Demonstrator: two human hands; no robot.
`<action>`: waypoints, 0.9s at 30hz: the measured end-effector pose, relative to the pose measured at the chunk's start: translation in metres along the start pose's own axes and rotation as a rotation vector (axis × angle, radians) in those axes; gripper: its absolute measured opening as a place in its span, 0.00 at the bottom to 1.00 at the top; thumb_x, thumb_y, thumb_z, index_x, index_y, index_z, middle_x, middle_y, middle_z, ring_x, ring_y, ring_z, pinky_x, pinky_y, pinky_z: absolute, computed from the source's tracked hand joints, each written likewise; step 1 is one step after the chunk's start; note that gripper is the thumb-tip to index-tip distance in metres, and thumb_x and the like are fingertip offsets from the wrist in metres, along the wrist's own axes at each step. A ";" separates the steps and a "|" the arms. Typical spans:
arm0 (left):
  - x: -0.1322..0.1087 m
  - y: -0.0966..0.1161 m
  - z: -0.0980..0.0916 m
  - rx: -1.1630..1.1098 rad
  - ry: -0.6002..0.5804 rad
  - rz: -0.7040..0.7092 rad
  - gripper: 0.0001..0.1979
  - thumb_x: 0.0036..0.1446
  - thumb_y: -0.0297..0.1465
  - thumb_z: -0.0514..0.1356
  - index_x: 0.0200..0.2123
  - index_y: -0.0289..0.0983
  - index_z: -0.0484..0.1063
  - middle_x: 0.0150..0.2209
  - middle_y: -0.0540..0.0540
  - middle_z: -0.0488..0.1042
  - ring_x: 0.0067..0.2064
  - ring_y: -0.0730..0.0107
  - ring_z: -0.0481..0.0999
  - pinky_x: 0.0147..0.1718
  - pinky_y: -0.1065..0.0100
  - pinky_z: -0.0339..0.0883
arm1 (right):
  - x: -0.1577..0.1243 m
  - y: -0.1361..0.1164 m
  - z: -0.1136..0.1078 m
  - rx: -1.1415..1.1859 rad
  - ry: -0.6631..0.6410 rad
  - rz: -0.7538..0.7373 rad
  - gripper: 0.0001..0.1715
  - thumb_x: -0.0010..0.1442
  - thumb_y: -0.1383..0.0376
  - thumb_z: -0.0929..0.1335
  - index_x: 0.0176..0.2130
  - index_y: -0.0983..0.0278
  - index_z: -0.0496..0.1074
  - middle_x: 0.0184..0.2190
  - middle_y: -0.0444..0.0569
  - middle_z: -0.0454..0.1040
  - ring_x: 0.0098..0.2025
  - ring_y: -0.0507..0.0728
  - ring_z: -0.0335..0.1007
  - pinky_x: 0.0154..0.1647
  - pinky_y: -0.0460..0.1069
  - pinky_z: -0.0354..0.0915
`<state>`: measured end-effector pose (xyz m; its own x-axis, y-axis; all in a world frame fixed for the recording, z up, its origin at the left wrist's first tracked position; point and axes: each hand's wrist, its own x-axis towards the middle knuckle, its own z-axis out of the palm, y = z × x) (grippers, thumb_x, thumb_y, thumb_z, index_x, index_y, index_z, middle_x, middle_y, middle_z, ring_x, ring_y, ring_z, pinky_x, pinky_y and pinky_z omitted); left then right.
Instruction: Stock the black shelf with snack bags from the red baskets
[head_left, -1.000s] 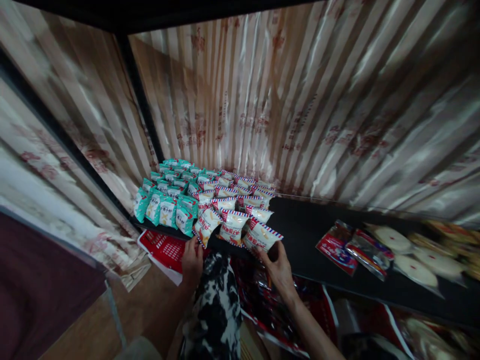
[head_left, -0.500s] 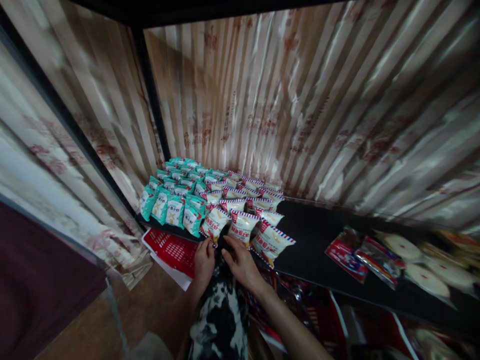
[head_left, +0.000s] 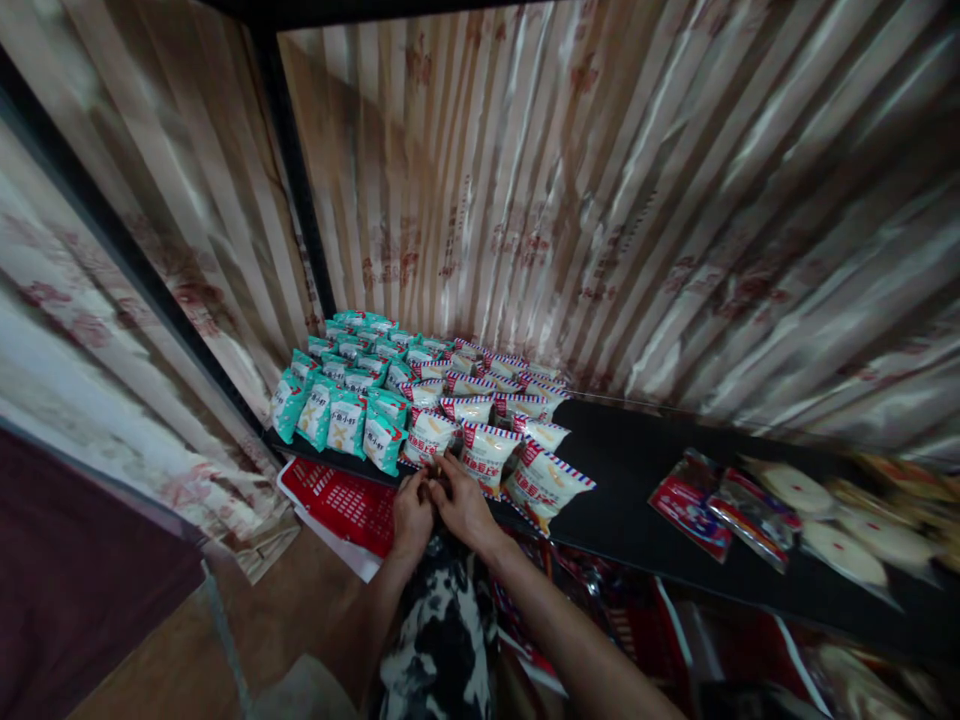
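A person's two bare hands meet at the front edge of a black shelf, close against rows of packaged snacks. The left hand and the right hand come together fingertip to fingertip, just below the front-left white packet, which stands in the first row with its striped border and red lettering facing out. The grip of each hand is partly closed, fingers curled inward; whether either has hold of the packet's lower edge cannot be told, as the fingers hide the spot.

Beside that packet, to its right, stand the middle white packet and, at the end of the row, the right-hand white packet, its top edge sloping down to the right. More of the same kind rise in rows behind. To the left, teal packets fill the shelf's corner near a black post.

Farther right, well apart from the hands, a red-and-purple pouch and a shiny pouch lie near pale round items in clear wrapping. A red basket shows below the shelf at left, while a striped, creased curtain with reddish prints hangs behind.
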<state>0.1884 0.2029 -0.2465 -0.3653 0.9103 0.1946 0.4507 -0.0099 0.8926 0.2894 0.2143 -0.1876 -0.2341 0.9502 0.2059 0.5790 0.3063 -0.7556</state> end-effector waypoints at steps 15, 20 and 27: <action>0.014 -0.016 -0.062 0.187 0.421 0.153 0.14 0.57 0.35 0.55 0.45 0.37 0.69 0.44 0.41 0.63 0.41 0.64 0.71 0.40 0.61 0.70 | -0.052 0.033 -0.034 0.017 0.237 -0.015 0.16 0.59 0.64 0.61 0.43 0.64 0.72 0.43 0.55 0.75 0.47 0.59 0.71 0.51 0.58 0.67; 0.026 -0.013 -0.055 0.149 0.330 0.261 0.15 0.59 0.34 0.54 0.49 0.39 0.67 0.46 0.41 0.63 0.43 0.65 0.71 0.40 0.63 0.70 | -0.055 0.036 -0.034 0.061 0.234 -0.002 0.16 0.59 0.62 0.61 0.42 0.64 0.73 0.42 0.55 0.75 0.46 0.59 0.71 0.50 0.57 0.67; 0.037 -0.020 -0.041 0.086 0.346 0.241 0.14 0.60 0.34 0.52 0.48 0.38 0.67 0.42 0.42 0.64 0.35 0.71 0.69 0.35 0.66 0.70 | -0.066 0.035 -0.033 0.103 0.189 0.076 0.15 0.59 0.60 0.62 0.39 0.63 0.74 0.40 0.54 0.76 0.43 0.59 0.73 0.47 0.54 0.69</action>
<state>0.1322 0.2201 -0.2408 -0.4866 0.6935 0.5312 0.6174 -0.1572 0.7708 0.3509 0.1637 -0.2067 -0.0363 0.9672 0.2516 0.5044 0.2351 -0.8308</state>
